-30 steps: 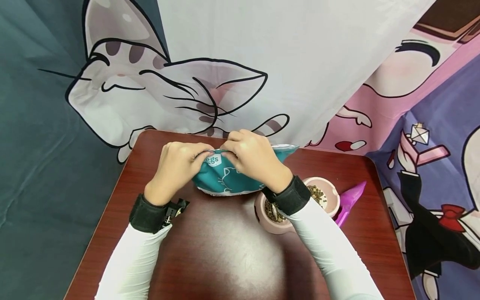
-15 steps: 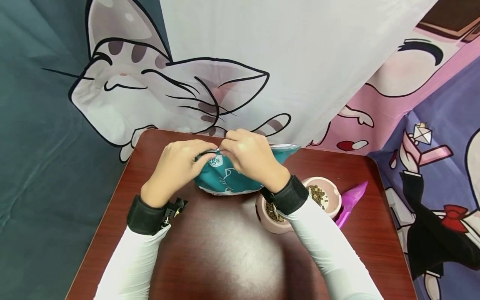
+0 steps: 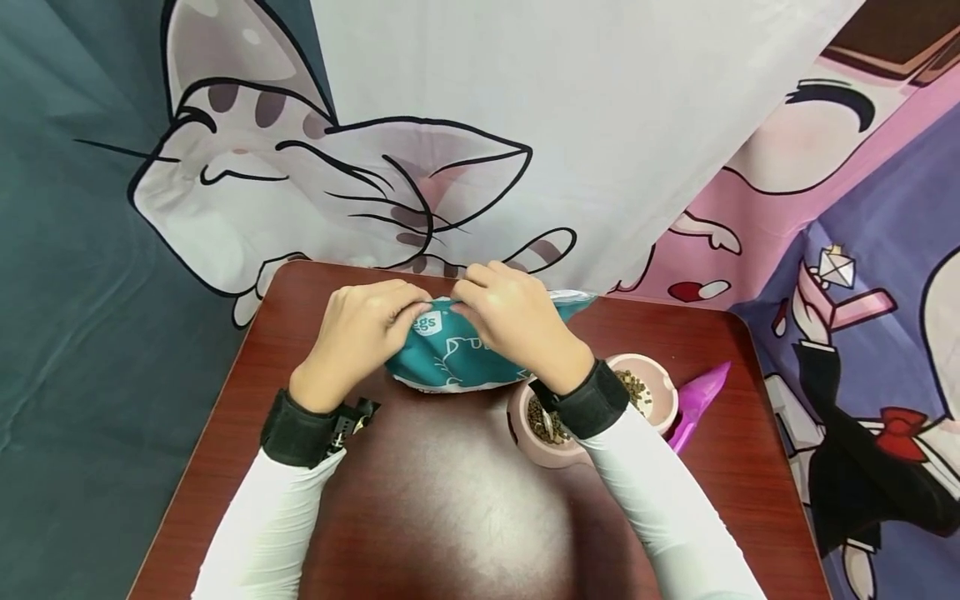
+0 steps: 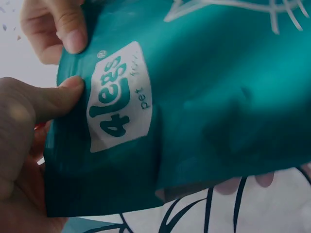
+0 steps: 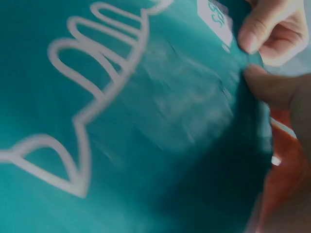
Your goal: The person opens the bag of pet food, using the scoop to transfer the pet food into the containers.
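A teal pet food bag [image 3: 457, 362] with white cat line art stands near the table's back edge. Its white "4legs" label [image 4: 121, 97] shows in the left wrist view. My left hand [image 3: 360, 337] pinches the bag's top edge at the left end, thumb on the front and fingers behind. Close to its right, my right hand [image 3: 521, 321] pinches the same edge near the middle. In the right wrist view the right thumb [image 5: 274, 90] presses the bag's front face just below the rim. The top edge looks flat between both hands.
A pale pink double bowl [image 3: 663, 392] with brown kibble sits under my right wrist, which partly covers it. Beside it lies a purple packet [image 3: 699, 404]. The reddish wooden table [image 3: 360, 517] backs onto a printed cat curtain [image 3: 600, 125].
My right hand has slid slightly right along the bag's top edge, widening the gap between the hands. My left thumb and fingers have closed together on the edge.
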Action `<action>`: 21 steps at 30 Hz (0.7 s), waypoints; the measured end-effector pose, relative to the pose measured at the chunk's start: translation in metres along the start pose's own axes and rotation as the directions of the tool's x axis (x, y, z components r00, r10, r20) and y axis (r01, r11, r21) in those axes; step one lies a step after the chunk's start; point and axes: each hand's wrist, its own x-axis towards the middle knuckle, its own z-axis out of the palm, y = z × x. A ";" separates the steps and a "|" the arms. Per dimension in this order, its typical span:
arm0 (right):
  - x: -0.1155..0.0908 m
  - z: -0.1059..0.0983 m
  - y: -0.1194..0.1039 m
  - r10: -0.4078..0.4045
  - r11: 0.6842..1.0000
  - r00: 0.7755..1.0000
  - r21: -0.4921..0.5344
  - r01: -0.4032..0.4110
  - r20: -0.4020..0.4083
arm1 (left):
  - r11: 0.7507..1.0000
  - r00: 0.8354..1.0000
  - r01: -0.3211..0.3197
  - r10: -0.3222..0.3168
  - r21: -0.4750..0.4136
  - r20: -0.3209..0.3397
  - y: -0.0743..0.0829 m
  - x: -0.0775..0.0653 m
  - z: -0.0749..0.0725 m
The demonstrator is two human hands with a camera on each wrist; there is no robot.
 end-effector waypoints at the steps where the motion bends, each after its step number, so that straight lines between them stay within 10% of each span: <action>1: 0.000 0.001 0.001 -0.007 1.000 1.000 0.002 0.007 -0.012 | 1.000 1.000 0.003 -0.003 0.004 0.003 0.000 -0.001 -0.001; 21: -0.017 -0.019 0.018 0.016 0.999 0.996 0.042 -0.020 0.092 | 0.996 0.997 0.070 -0.070 -0.064 -0.012 -0.016 -0.014 -0.002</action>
